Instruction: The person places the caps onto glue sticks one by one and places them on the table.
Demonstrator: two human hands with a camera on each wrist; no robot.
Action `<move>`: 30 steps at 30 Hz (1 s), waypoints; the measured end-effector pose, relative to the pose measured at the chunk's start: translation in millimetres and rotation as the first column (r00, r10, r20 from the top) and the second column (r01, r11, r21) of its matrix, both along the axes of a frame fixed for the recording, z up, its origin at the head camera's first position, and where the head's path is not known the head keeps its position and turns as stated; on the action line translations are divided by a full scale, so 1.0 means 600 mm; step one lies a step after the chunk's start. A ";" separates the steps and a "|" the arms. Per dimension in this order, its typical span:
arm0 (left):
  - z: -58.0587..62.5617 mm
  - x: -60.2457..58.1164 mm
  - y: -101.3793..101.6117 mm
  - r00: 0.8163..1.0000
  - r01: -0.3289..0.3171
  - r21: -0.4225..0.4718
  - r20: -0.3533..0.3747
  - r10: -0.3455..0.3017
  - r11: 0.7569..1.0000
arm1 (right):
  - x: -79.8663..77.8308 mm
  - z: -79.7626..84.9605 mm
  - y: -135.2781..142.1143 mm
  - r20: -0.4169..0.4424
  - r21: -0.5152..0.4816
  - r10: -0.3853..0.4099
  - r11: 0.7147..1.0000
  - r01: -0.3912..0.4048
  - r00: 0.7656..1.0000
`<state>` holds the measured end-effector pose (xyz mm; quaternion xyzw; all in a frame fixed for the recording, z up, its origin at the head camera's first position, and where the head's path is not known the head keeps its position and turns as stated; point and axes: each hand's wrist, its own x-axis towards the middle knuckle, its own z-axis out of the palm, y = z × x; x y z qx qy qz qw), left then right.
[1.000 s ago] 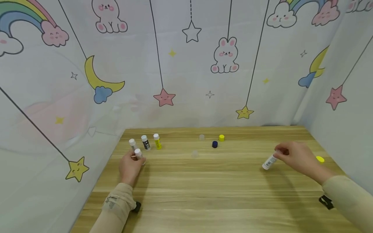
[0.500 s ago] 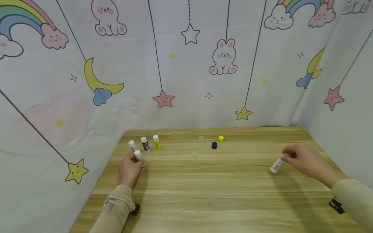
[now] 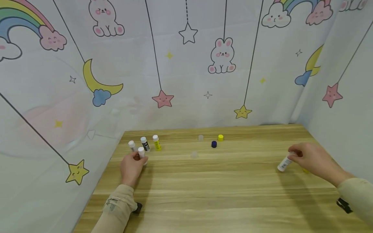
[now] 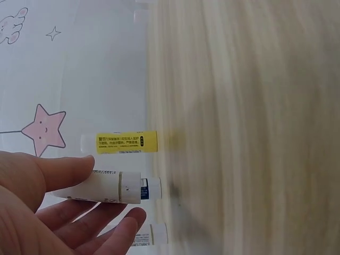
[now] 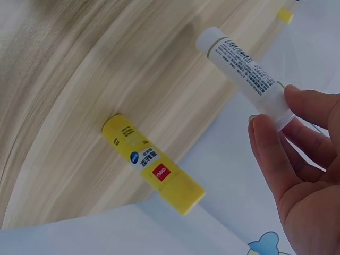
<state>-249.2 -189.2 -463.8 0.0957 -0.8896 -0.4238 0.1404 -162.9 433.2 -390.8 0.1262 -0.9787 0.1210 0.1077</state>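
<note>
In the head view, my left hand (image 3: 132, 168) at the table's left pinches an upright white glue stick (image 3: 141, 153) between thumb and fingers. Close behind it stand another white glue stick (image 3: 132, 145), a dark-labelled one (image 3: 145, 144) and a yellow one (image 3: 156, 143). Over on the right, the fingertips of my right hand (image 3: 313, 160) pinch a white glue stick (image 5: 241, 66) by its translucent top end, the stick tilted above the table. A yellow glue stick with a yellow cap (image 5: 151, 162) stands beside that hand in the right wrist view; the hand mostly hides it from the head camera.
Loose caps lie toward the back middle of the wooden table (image 3: 204, 187): a yellow cap (image 3: 220, 138), a dark blue cap (image 3: 214, 144) and two translucent ones, one translucent cap (image 3: 194, 154) nearer the front. A printed cloth (image 3: 189, 71) hangs behind and along both sides.
My right hand has moved to the right with its white glue stick, and now covers most of the yellow one. The left hand has shifted slightly right with its stick.
</note>
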 end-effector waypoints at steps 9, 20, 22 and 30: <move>0.014 0.004 0.019 0.997 0.044 0.023 -0.060 -0.043 0.999 | 0.008 0.003 0.010 -0.051 0.031 0.011 0.999 -0.009 0.999; 0.021 0.011 0.033 0.994 0.082 0.039 -0.075 -0.079 0.996 | 0.018 -0.003 0.027 -0.007 0.036 -0.010 0.999 0.010 1.000; 0.022 0.011 0.035 0.993 0.085 0.035 -0.079 -0.082 0.996 | 0.018 -0.006 0.030 -0.010 0.035 -0.006 0.999 0.007 1.000; 0.026 0.016 0.041 0.992 0.095 0.037 -0.083 -0.091 0.995 | 0.014 -0.016 0.036 -0.022 0.042 -0.005 0.999 0.006 1.000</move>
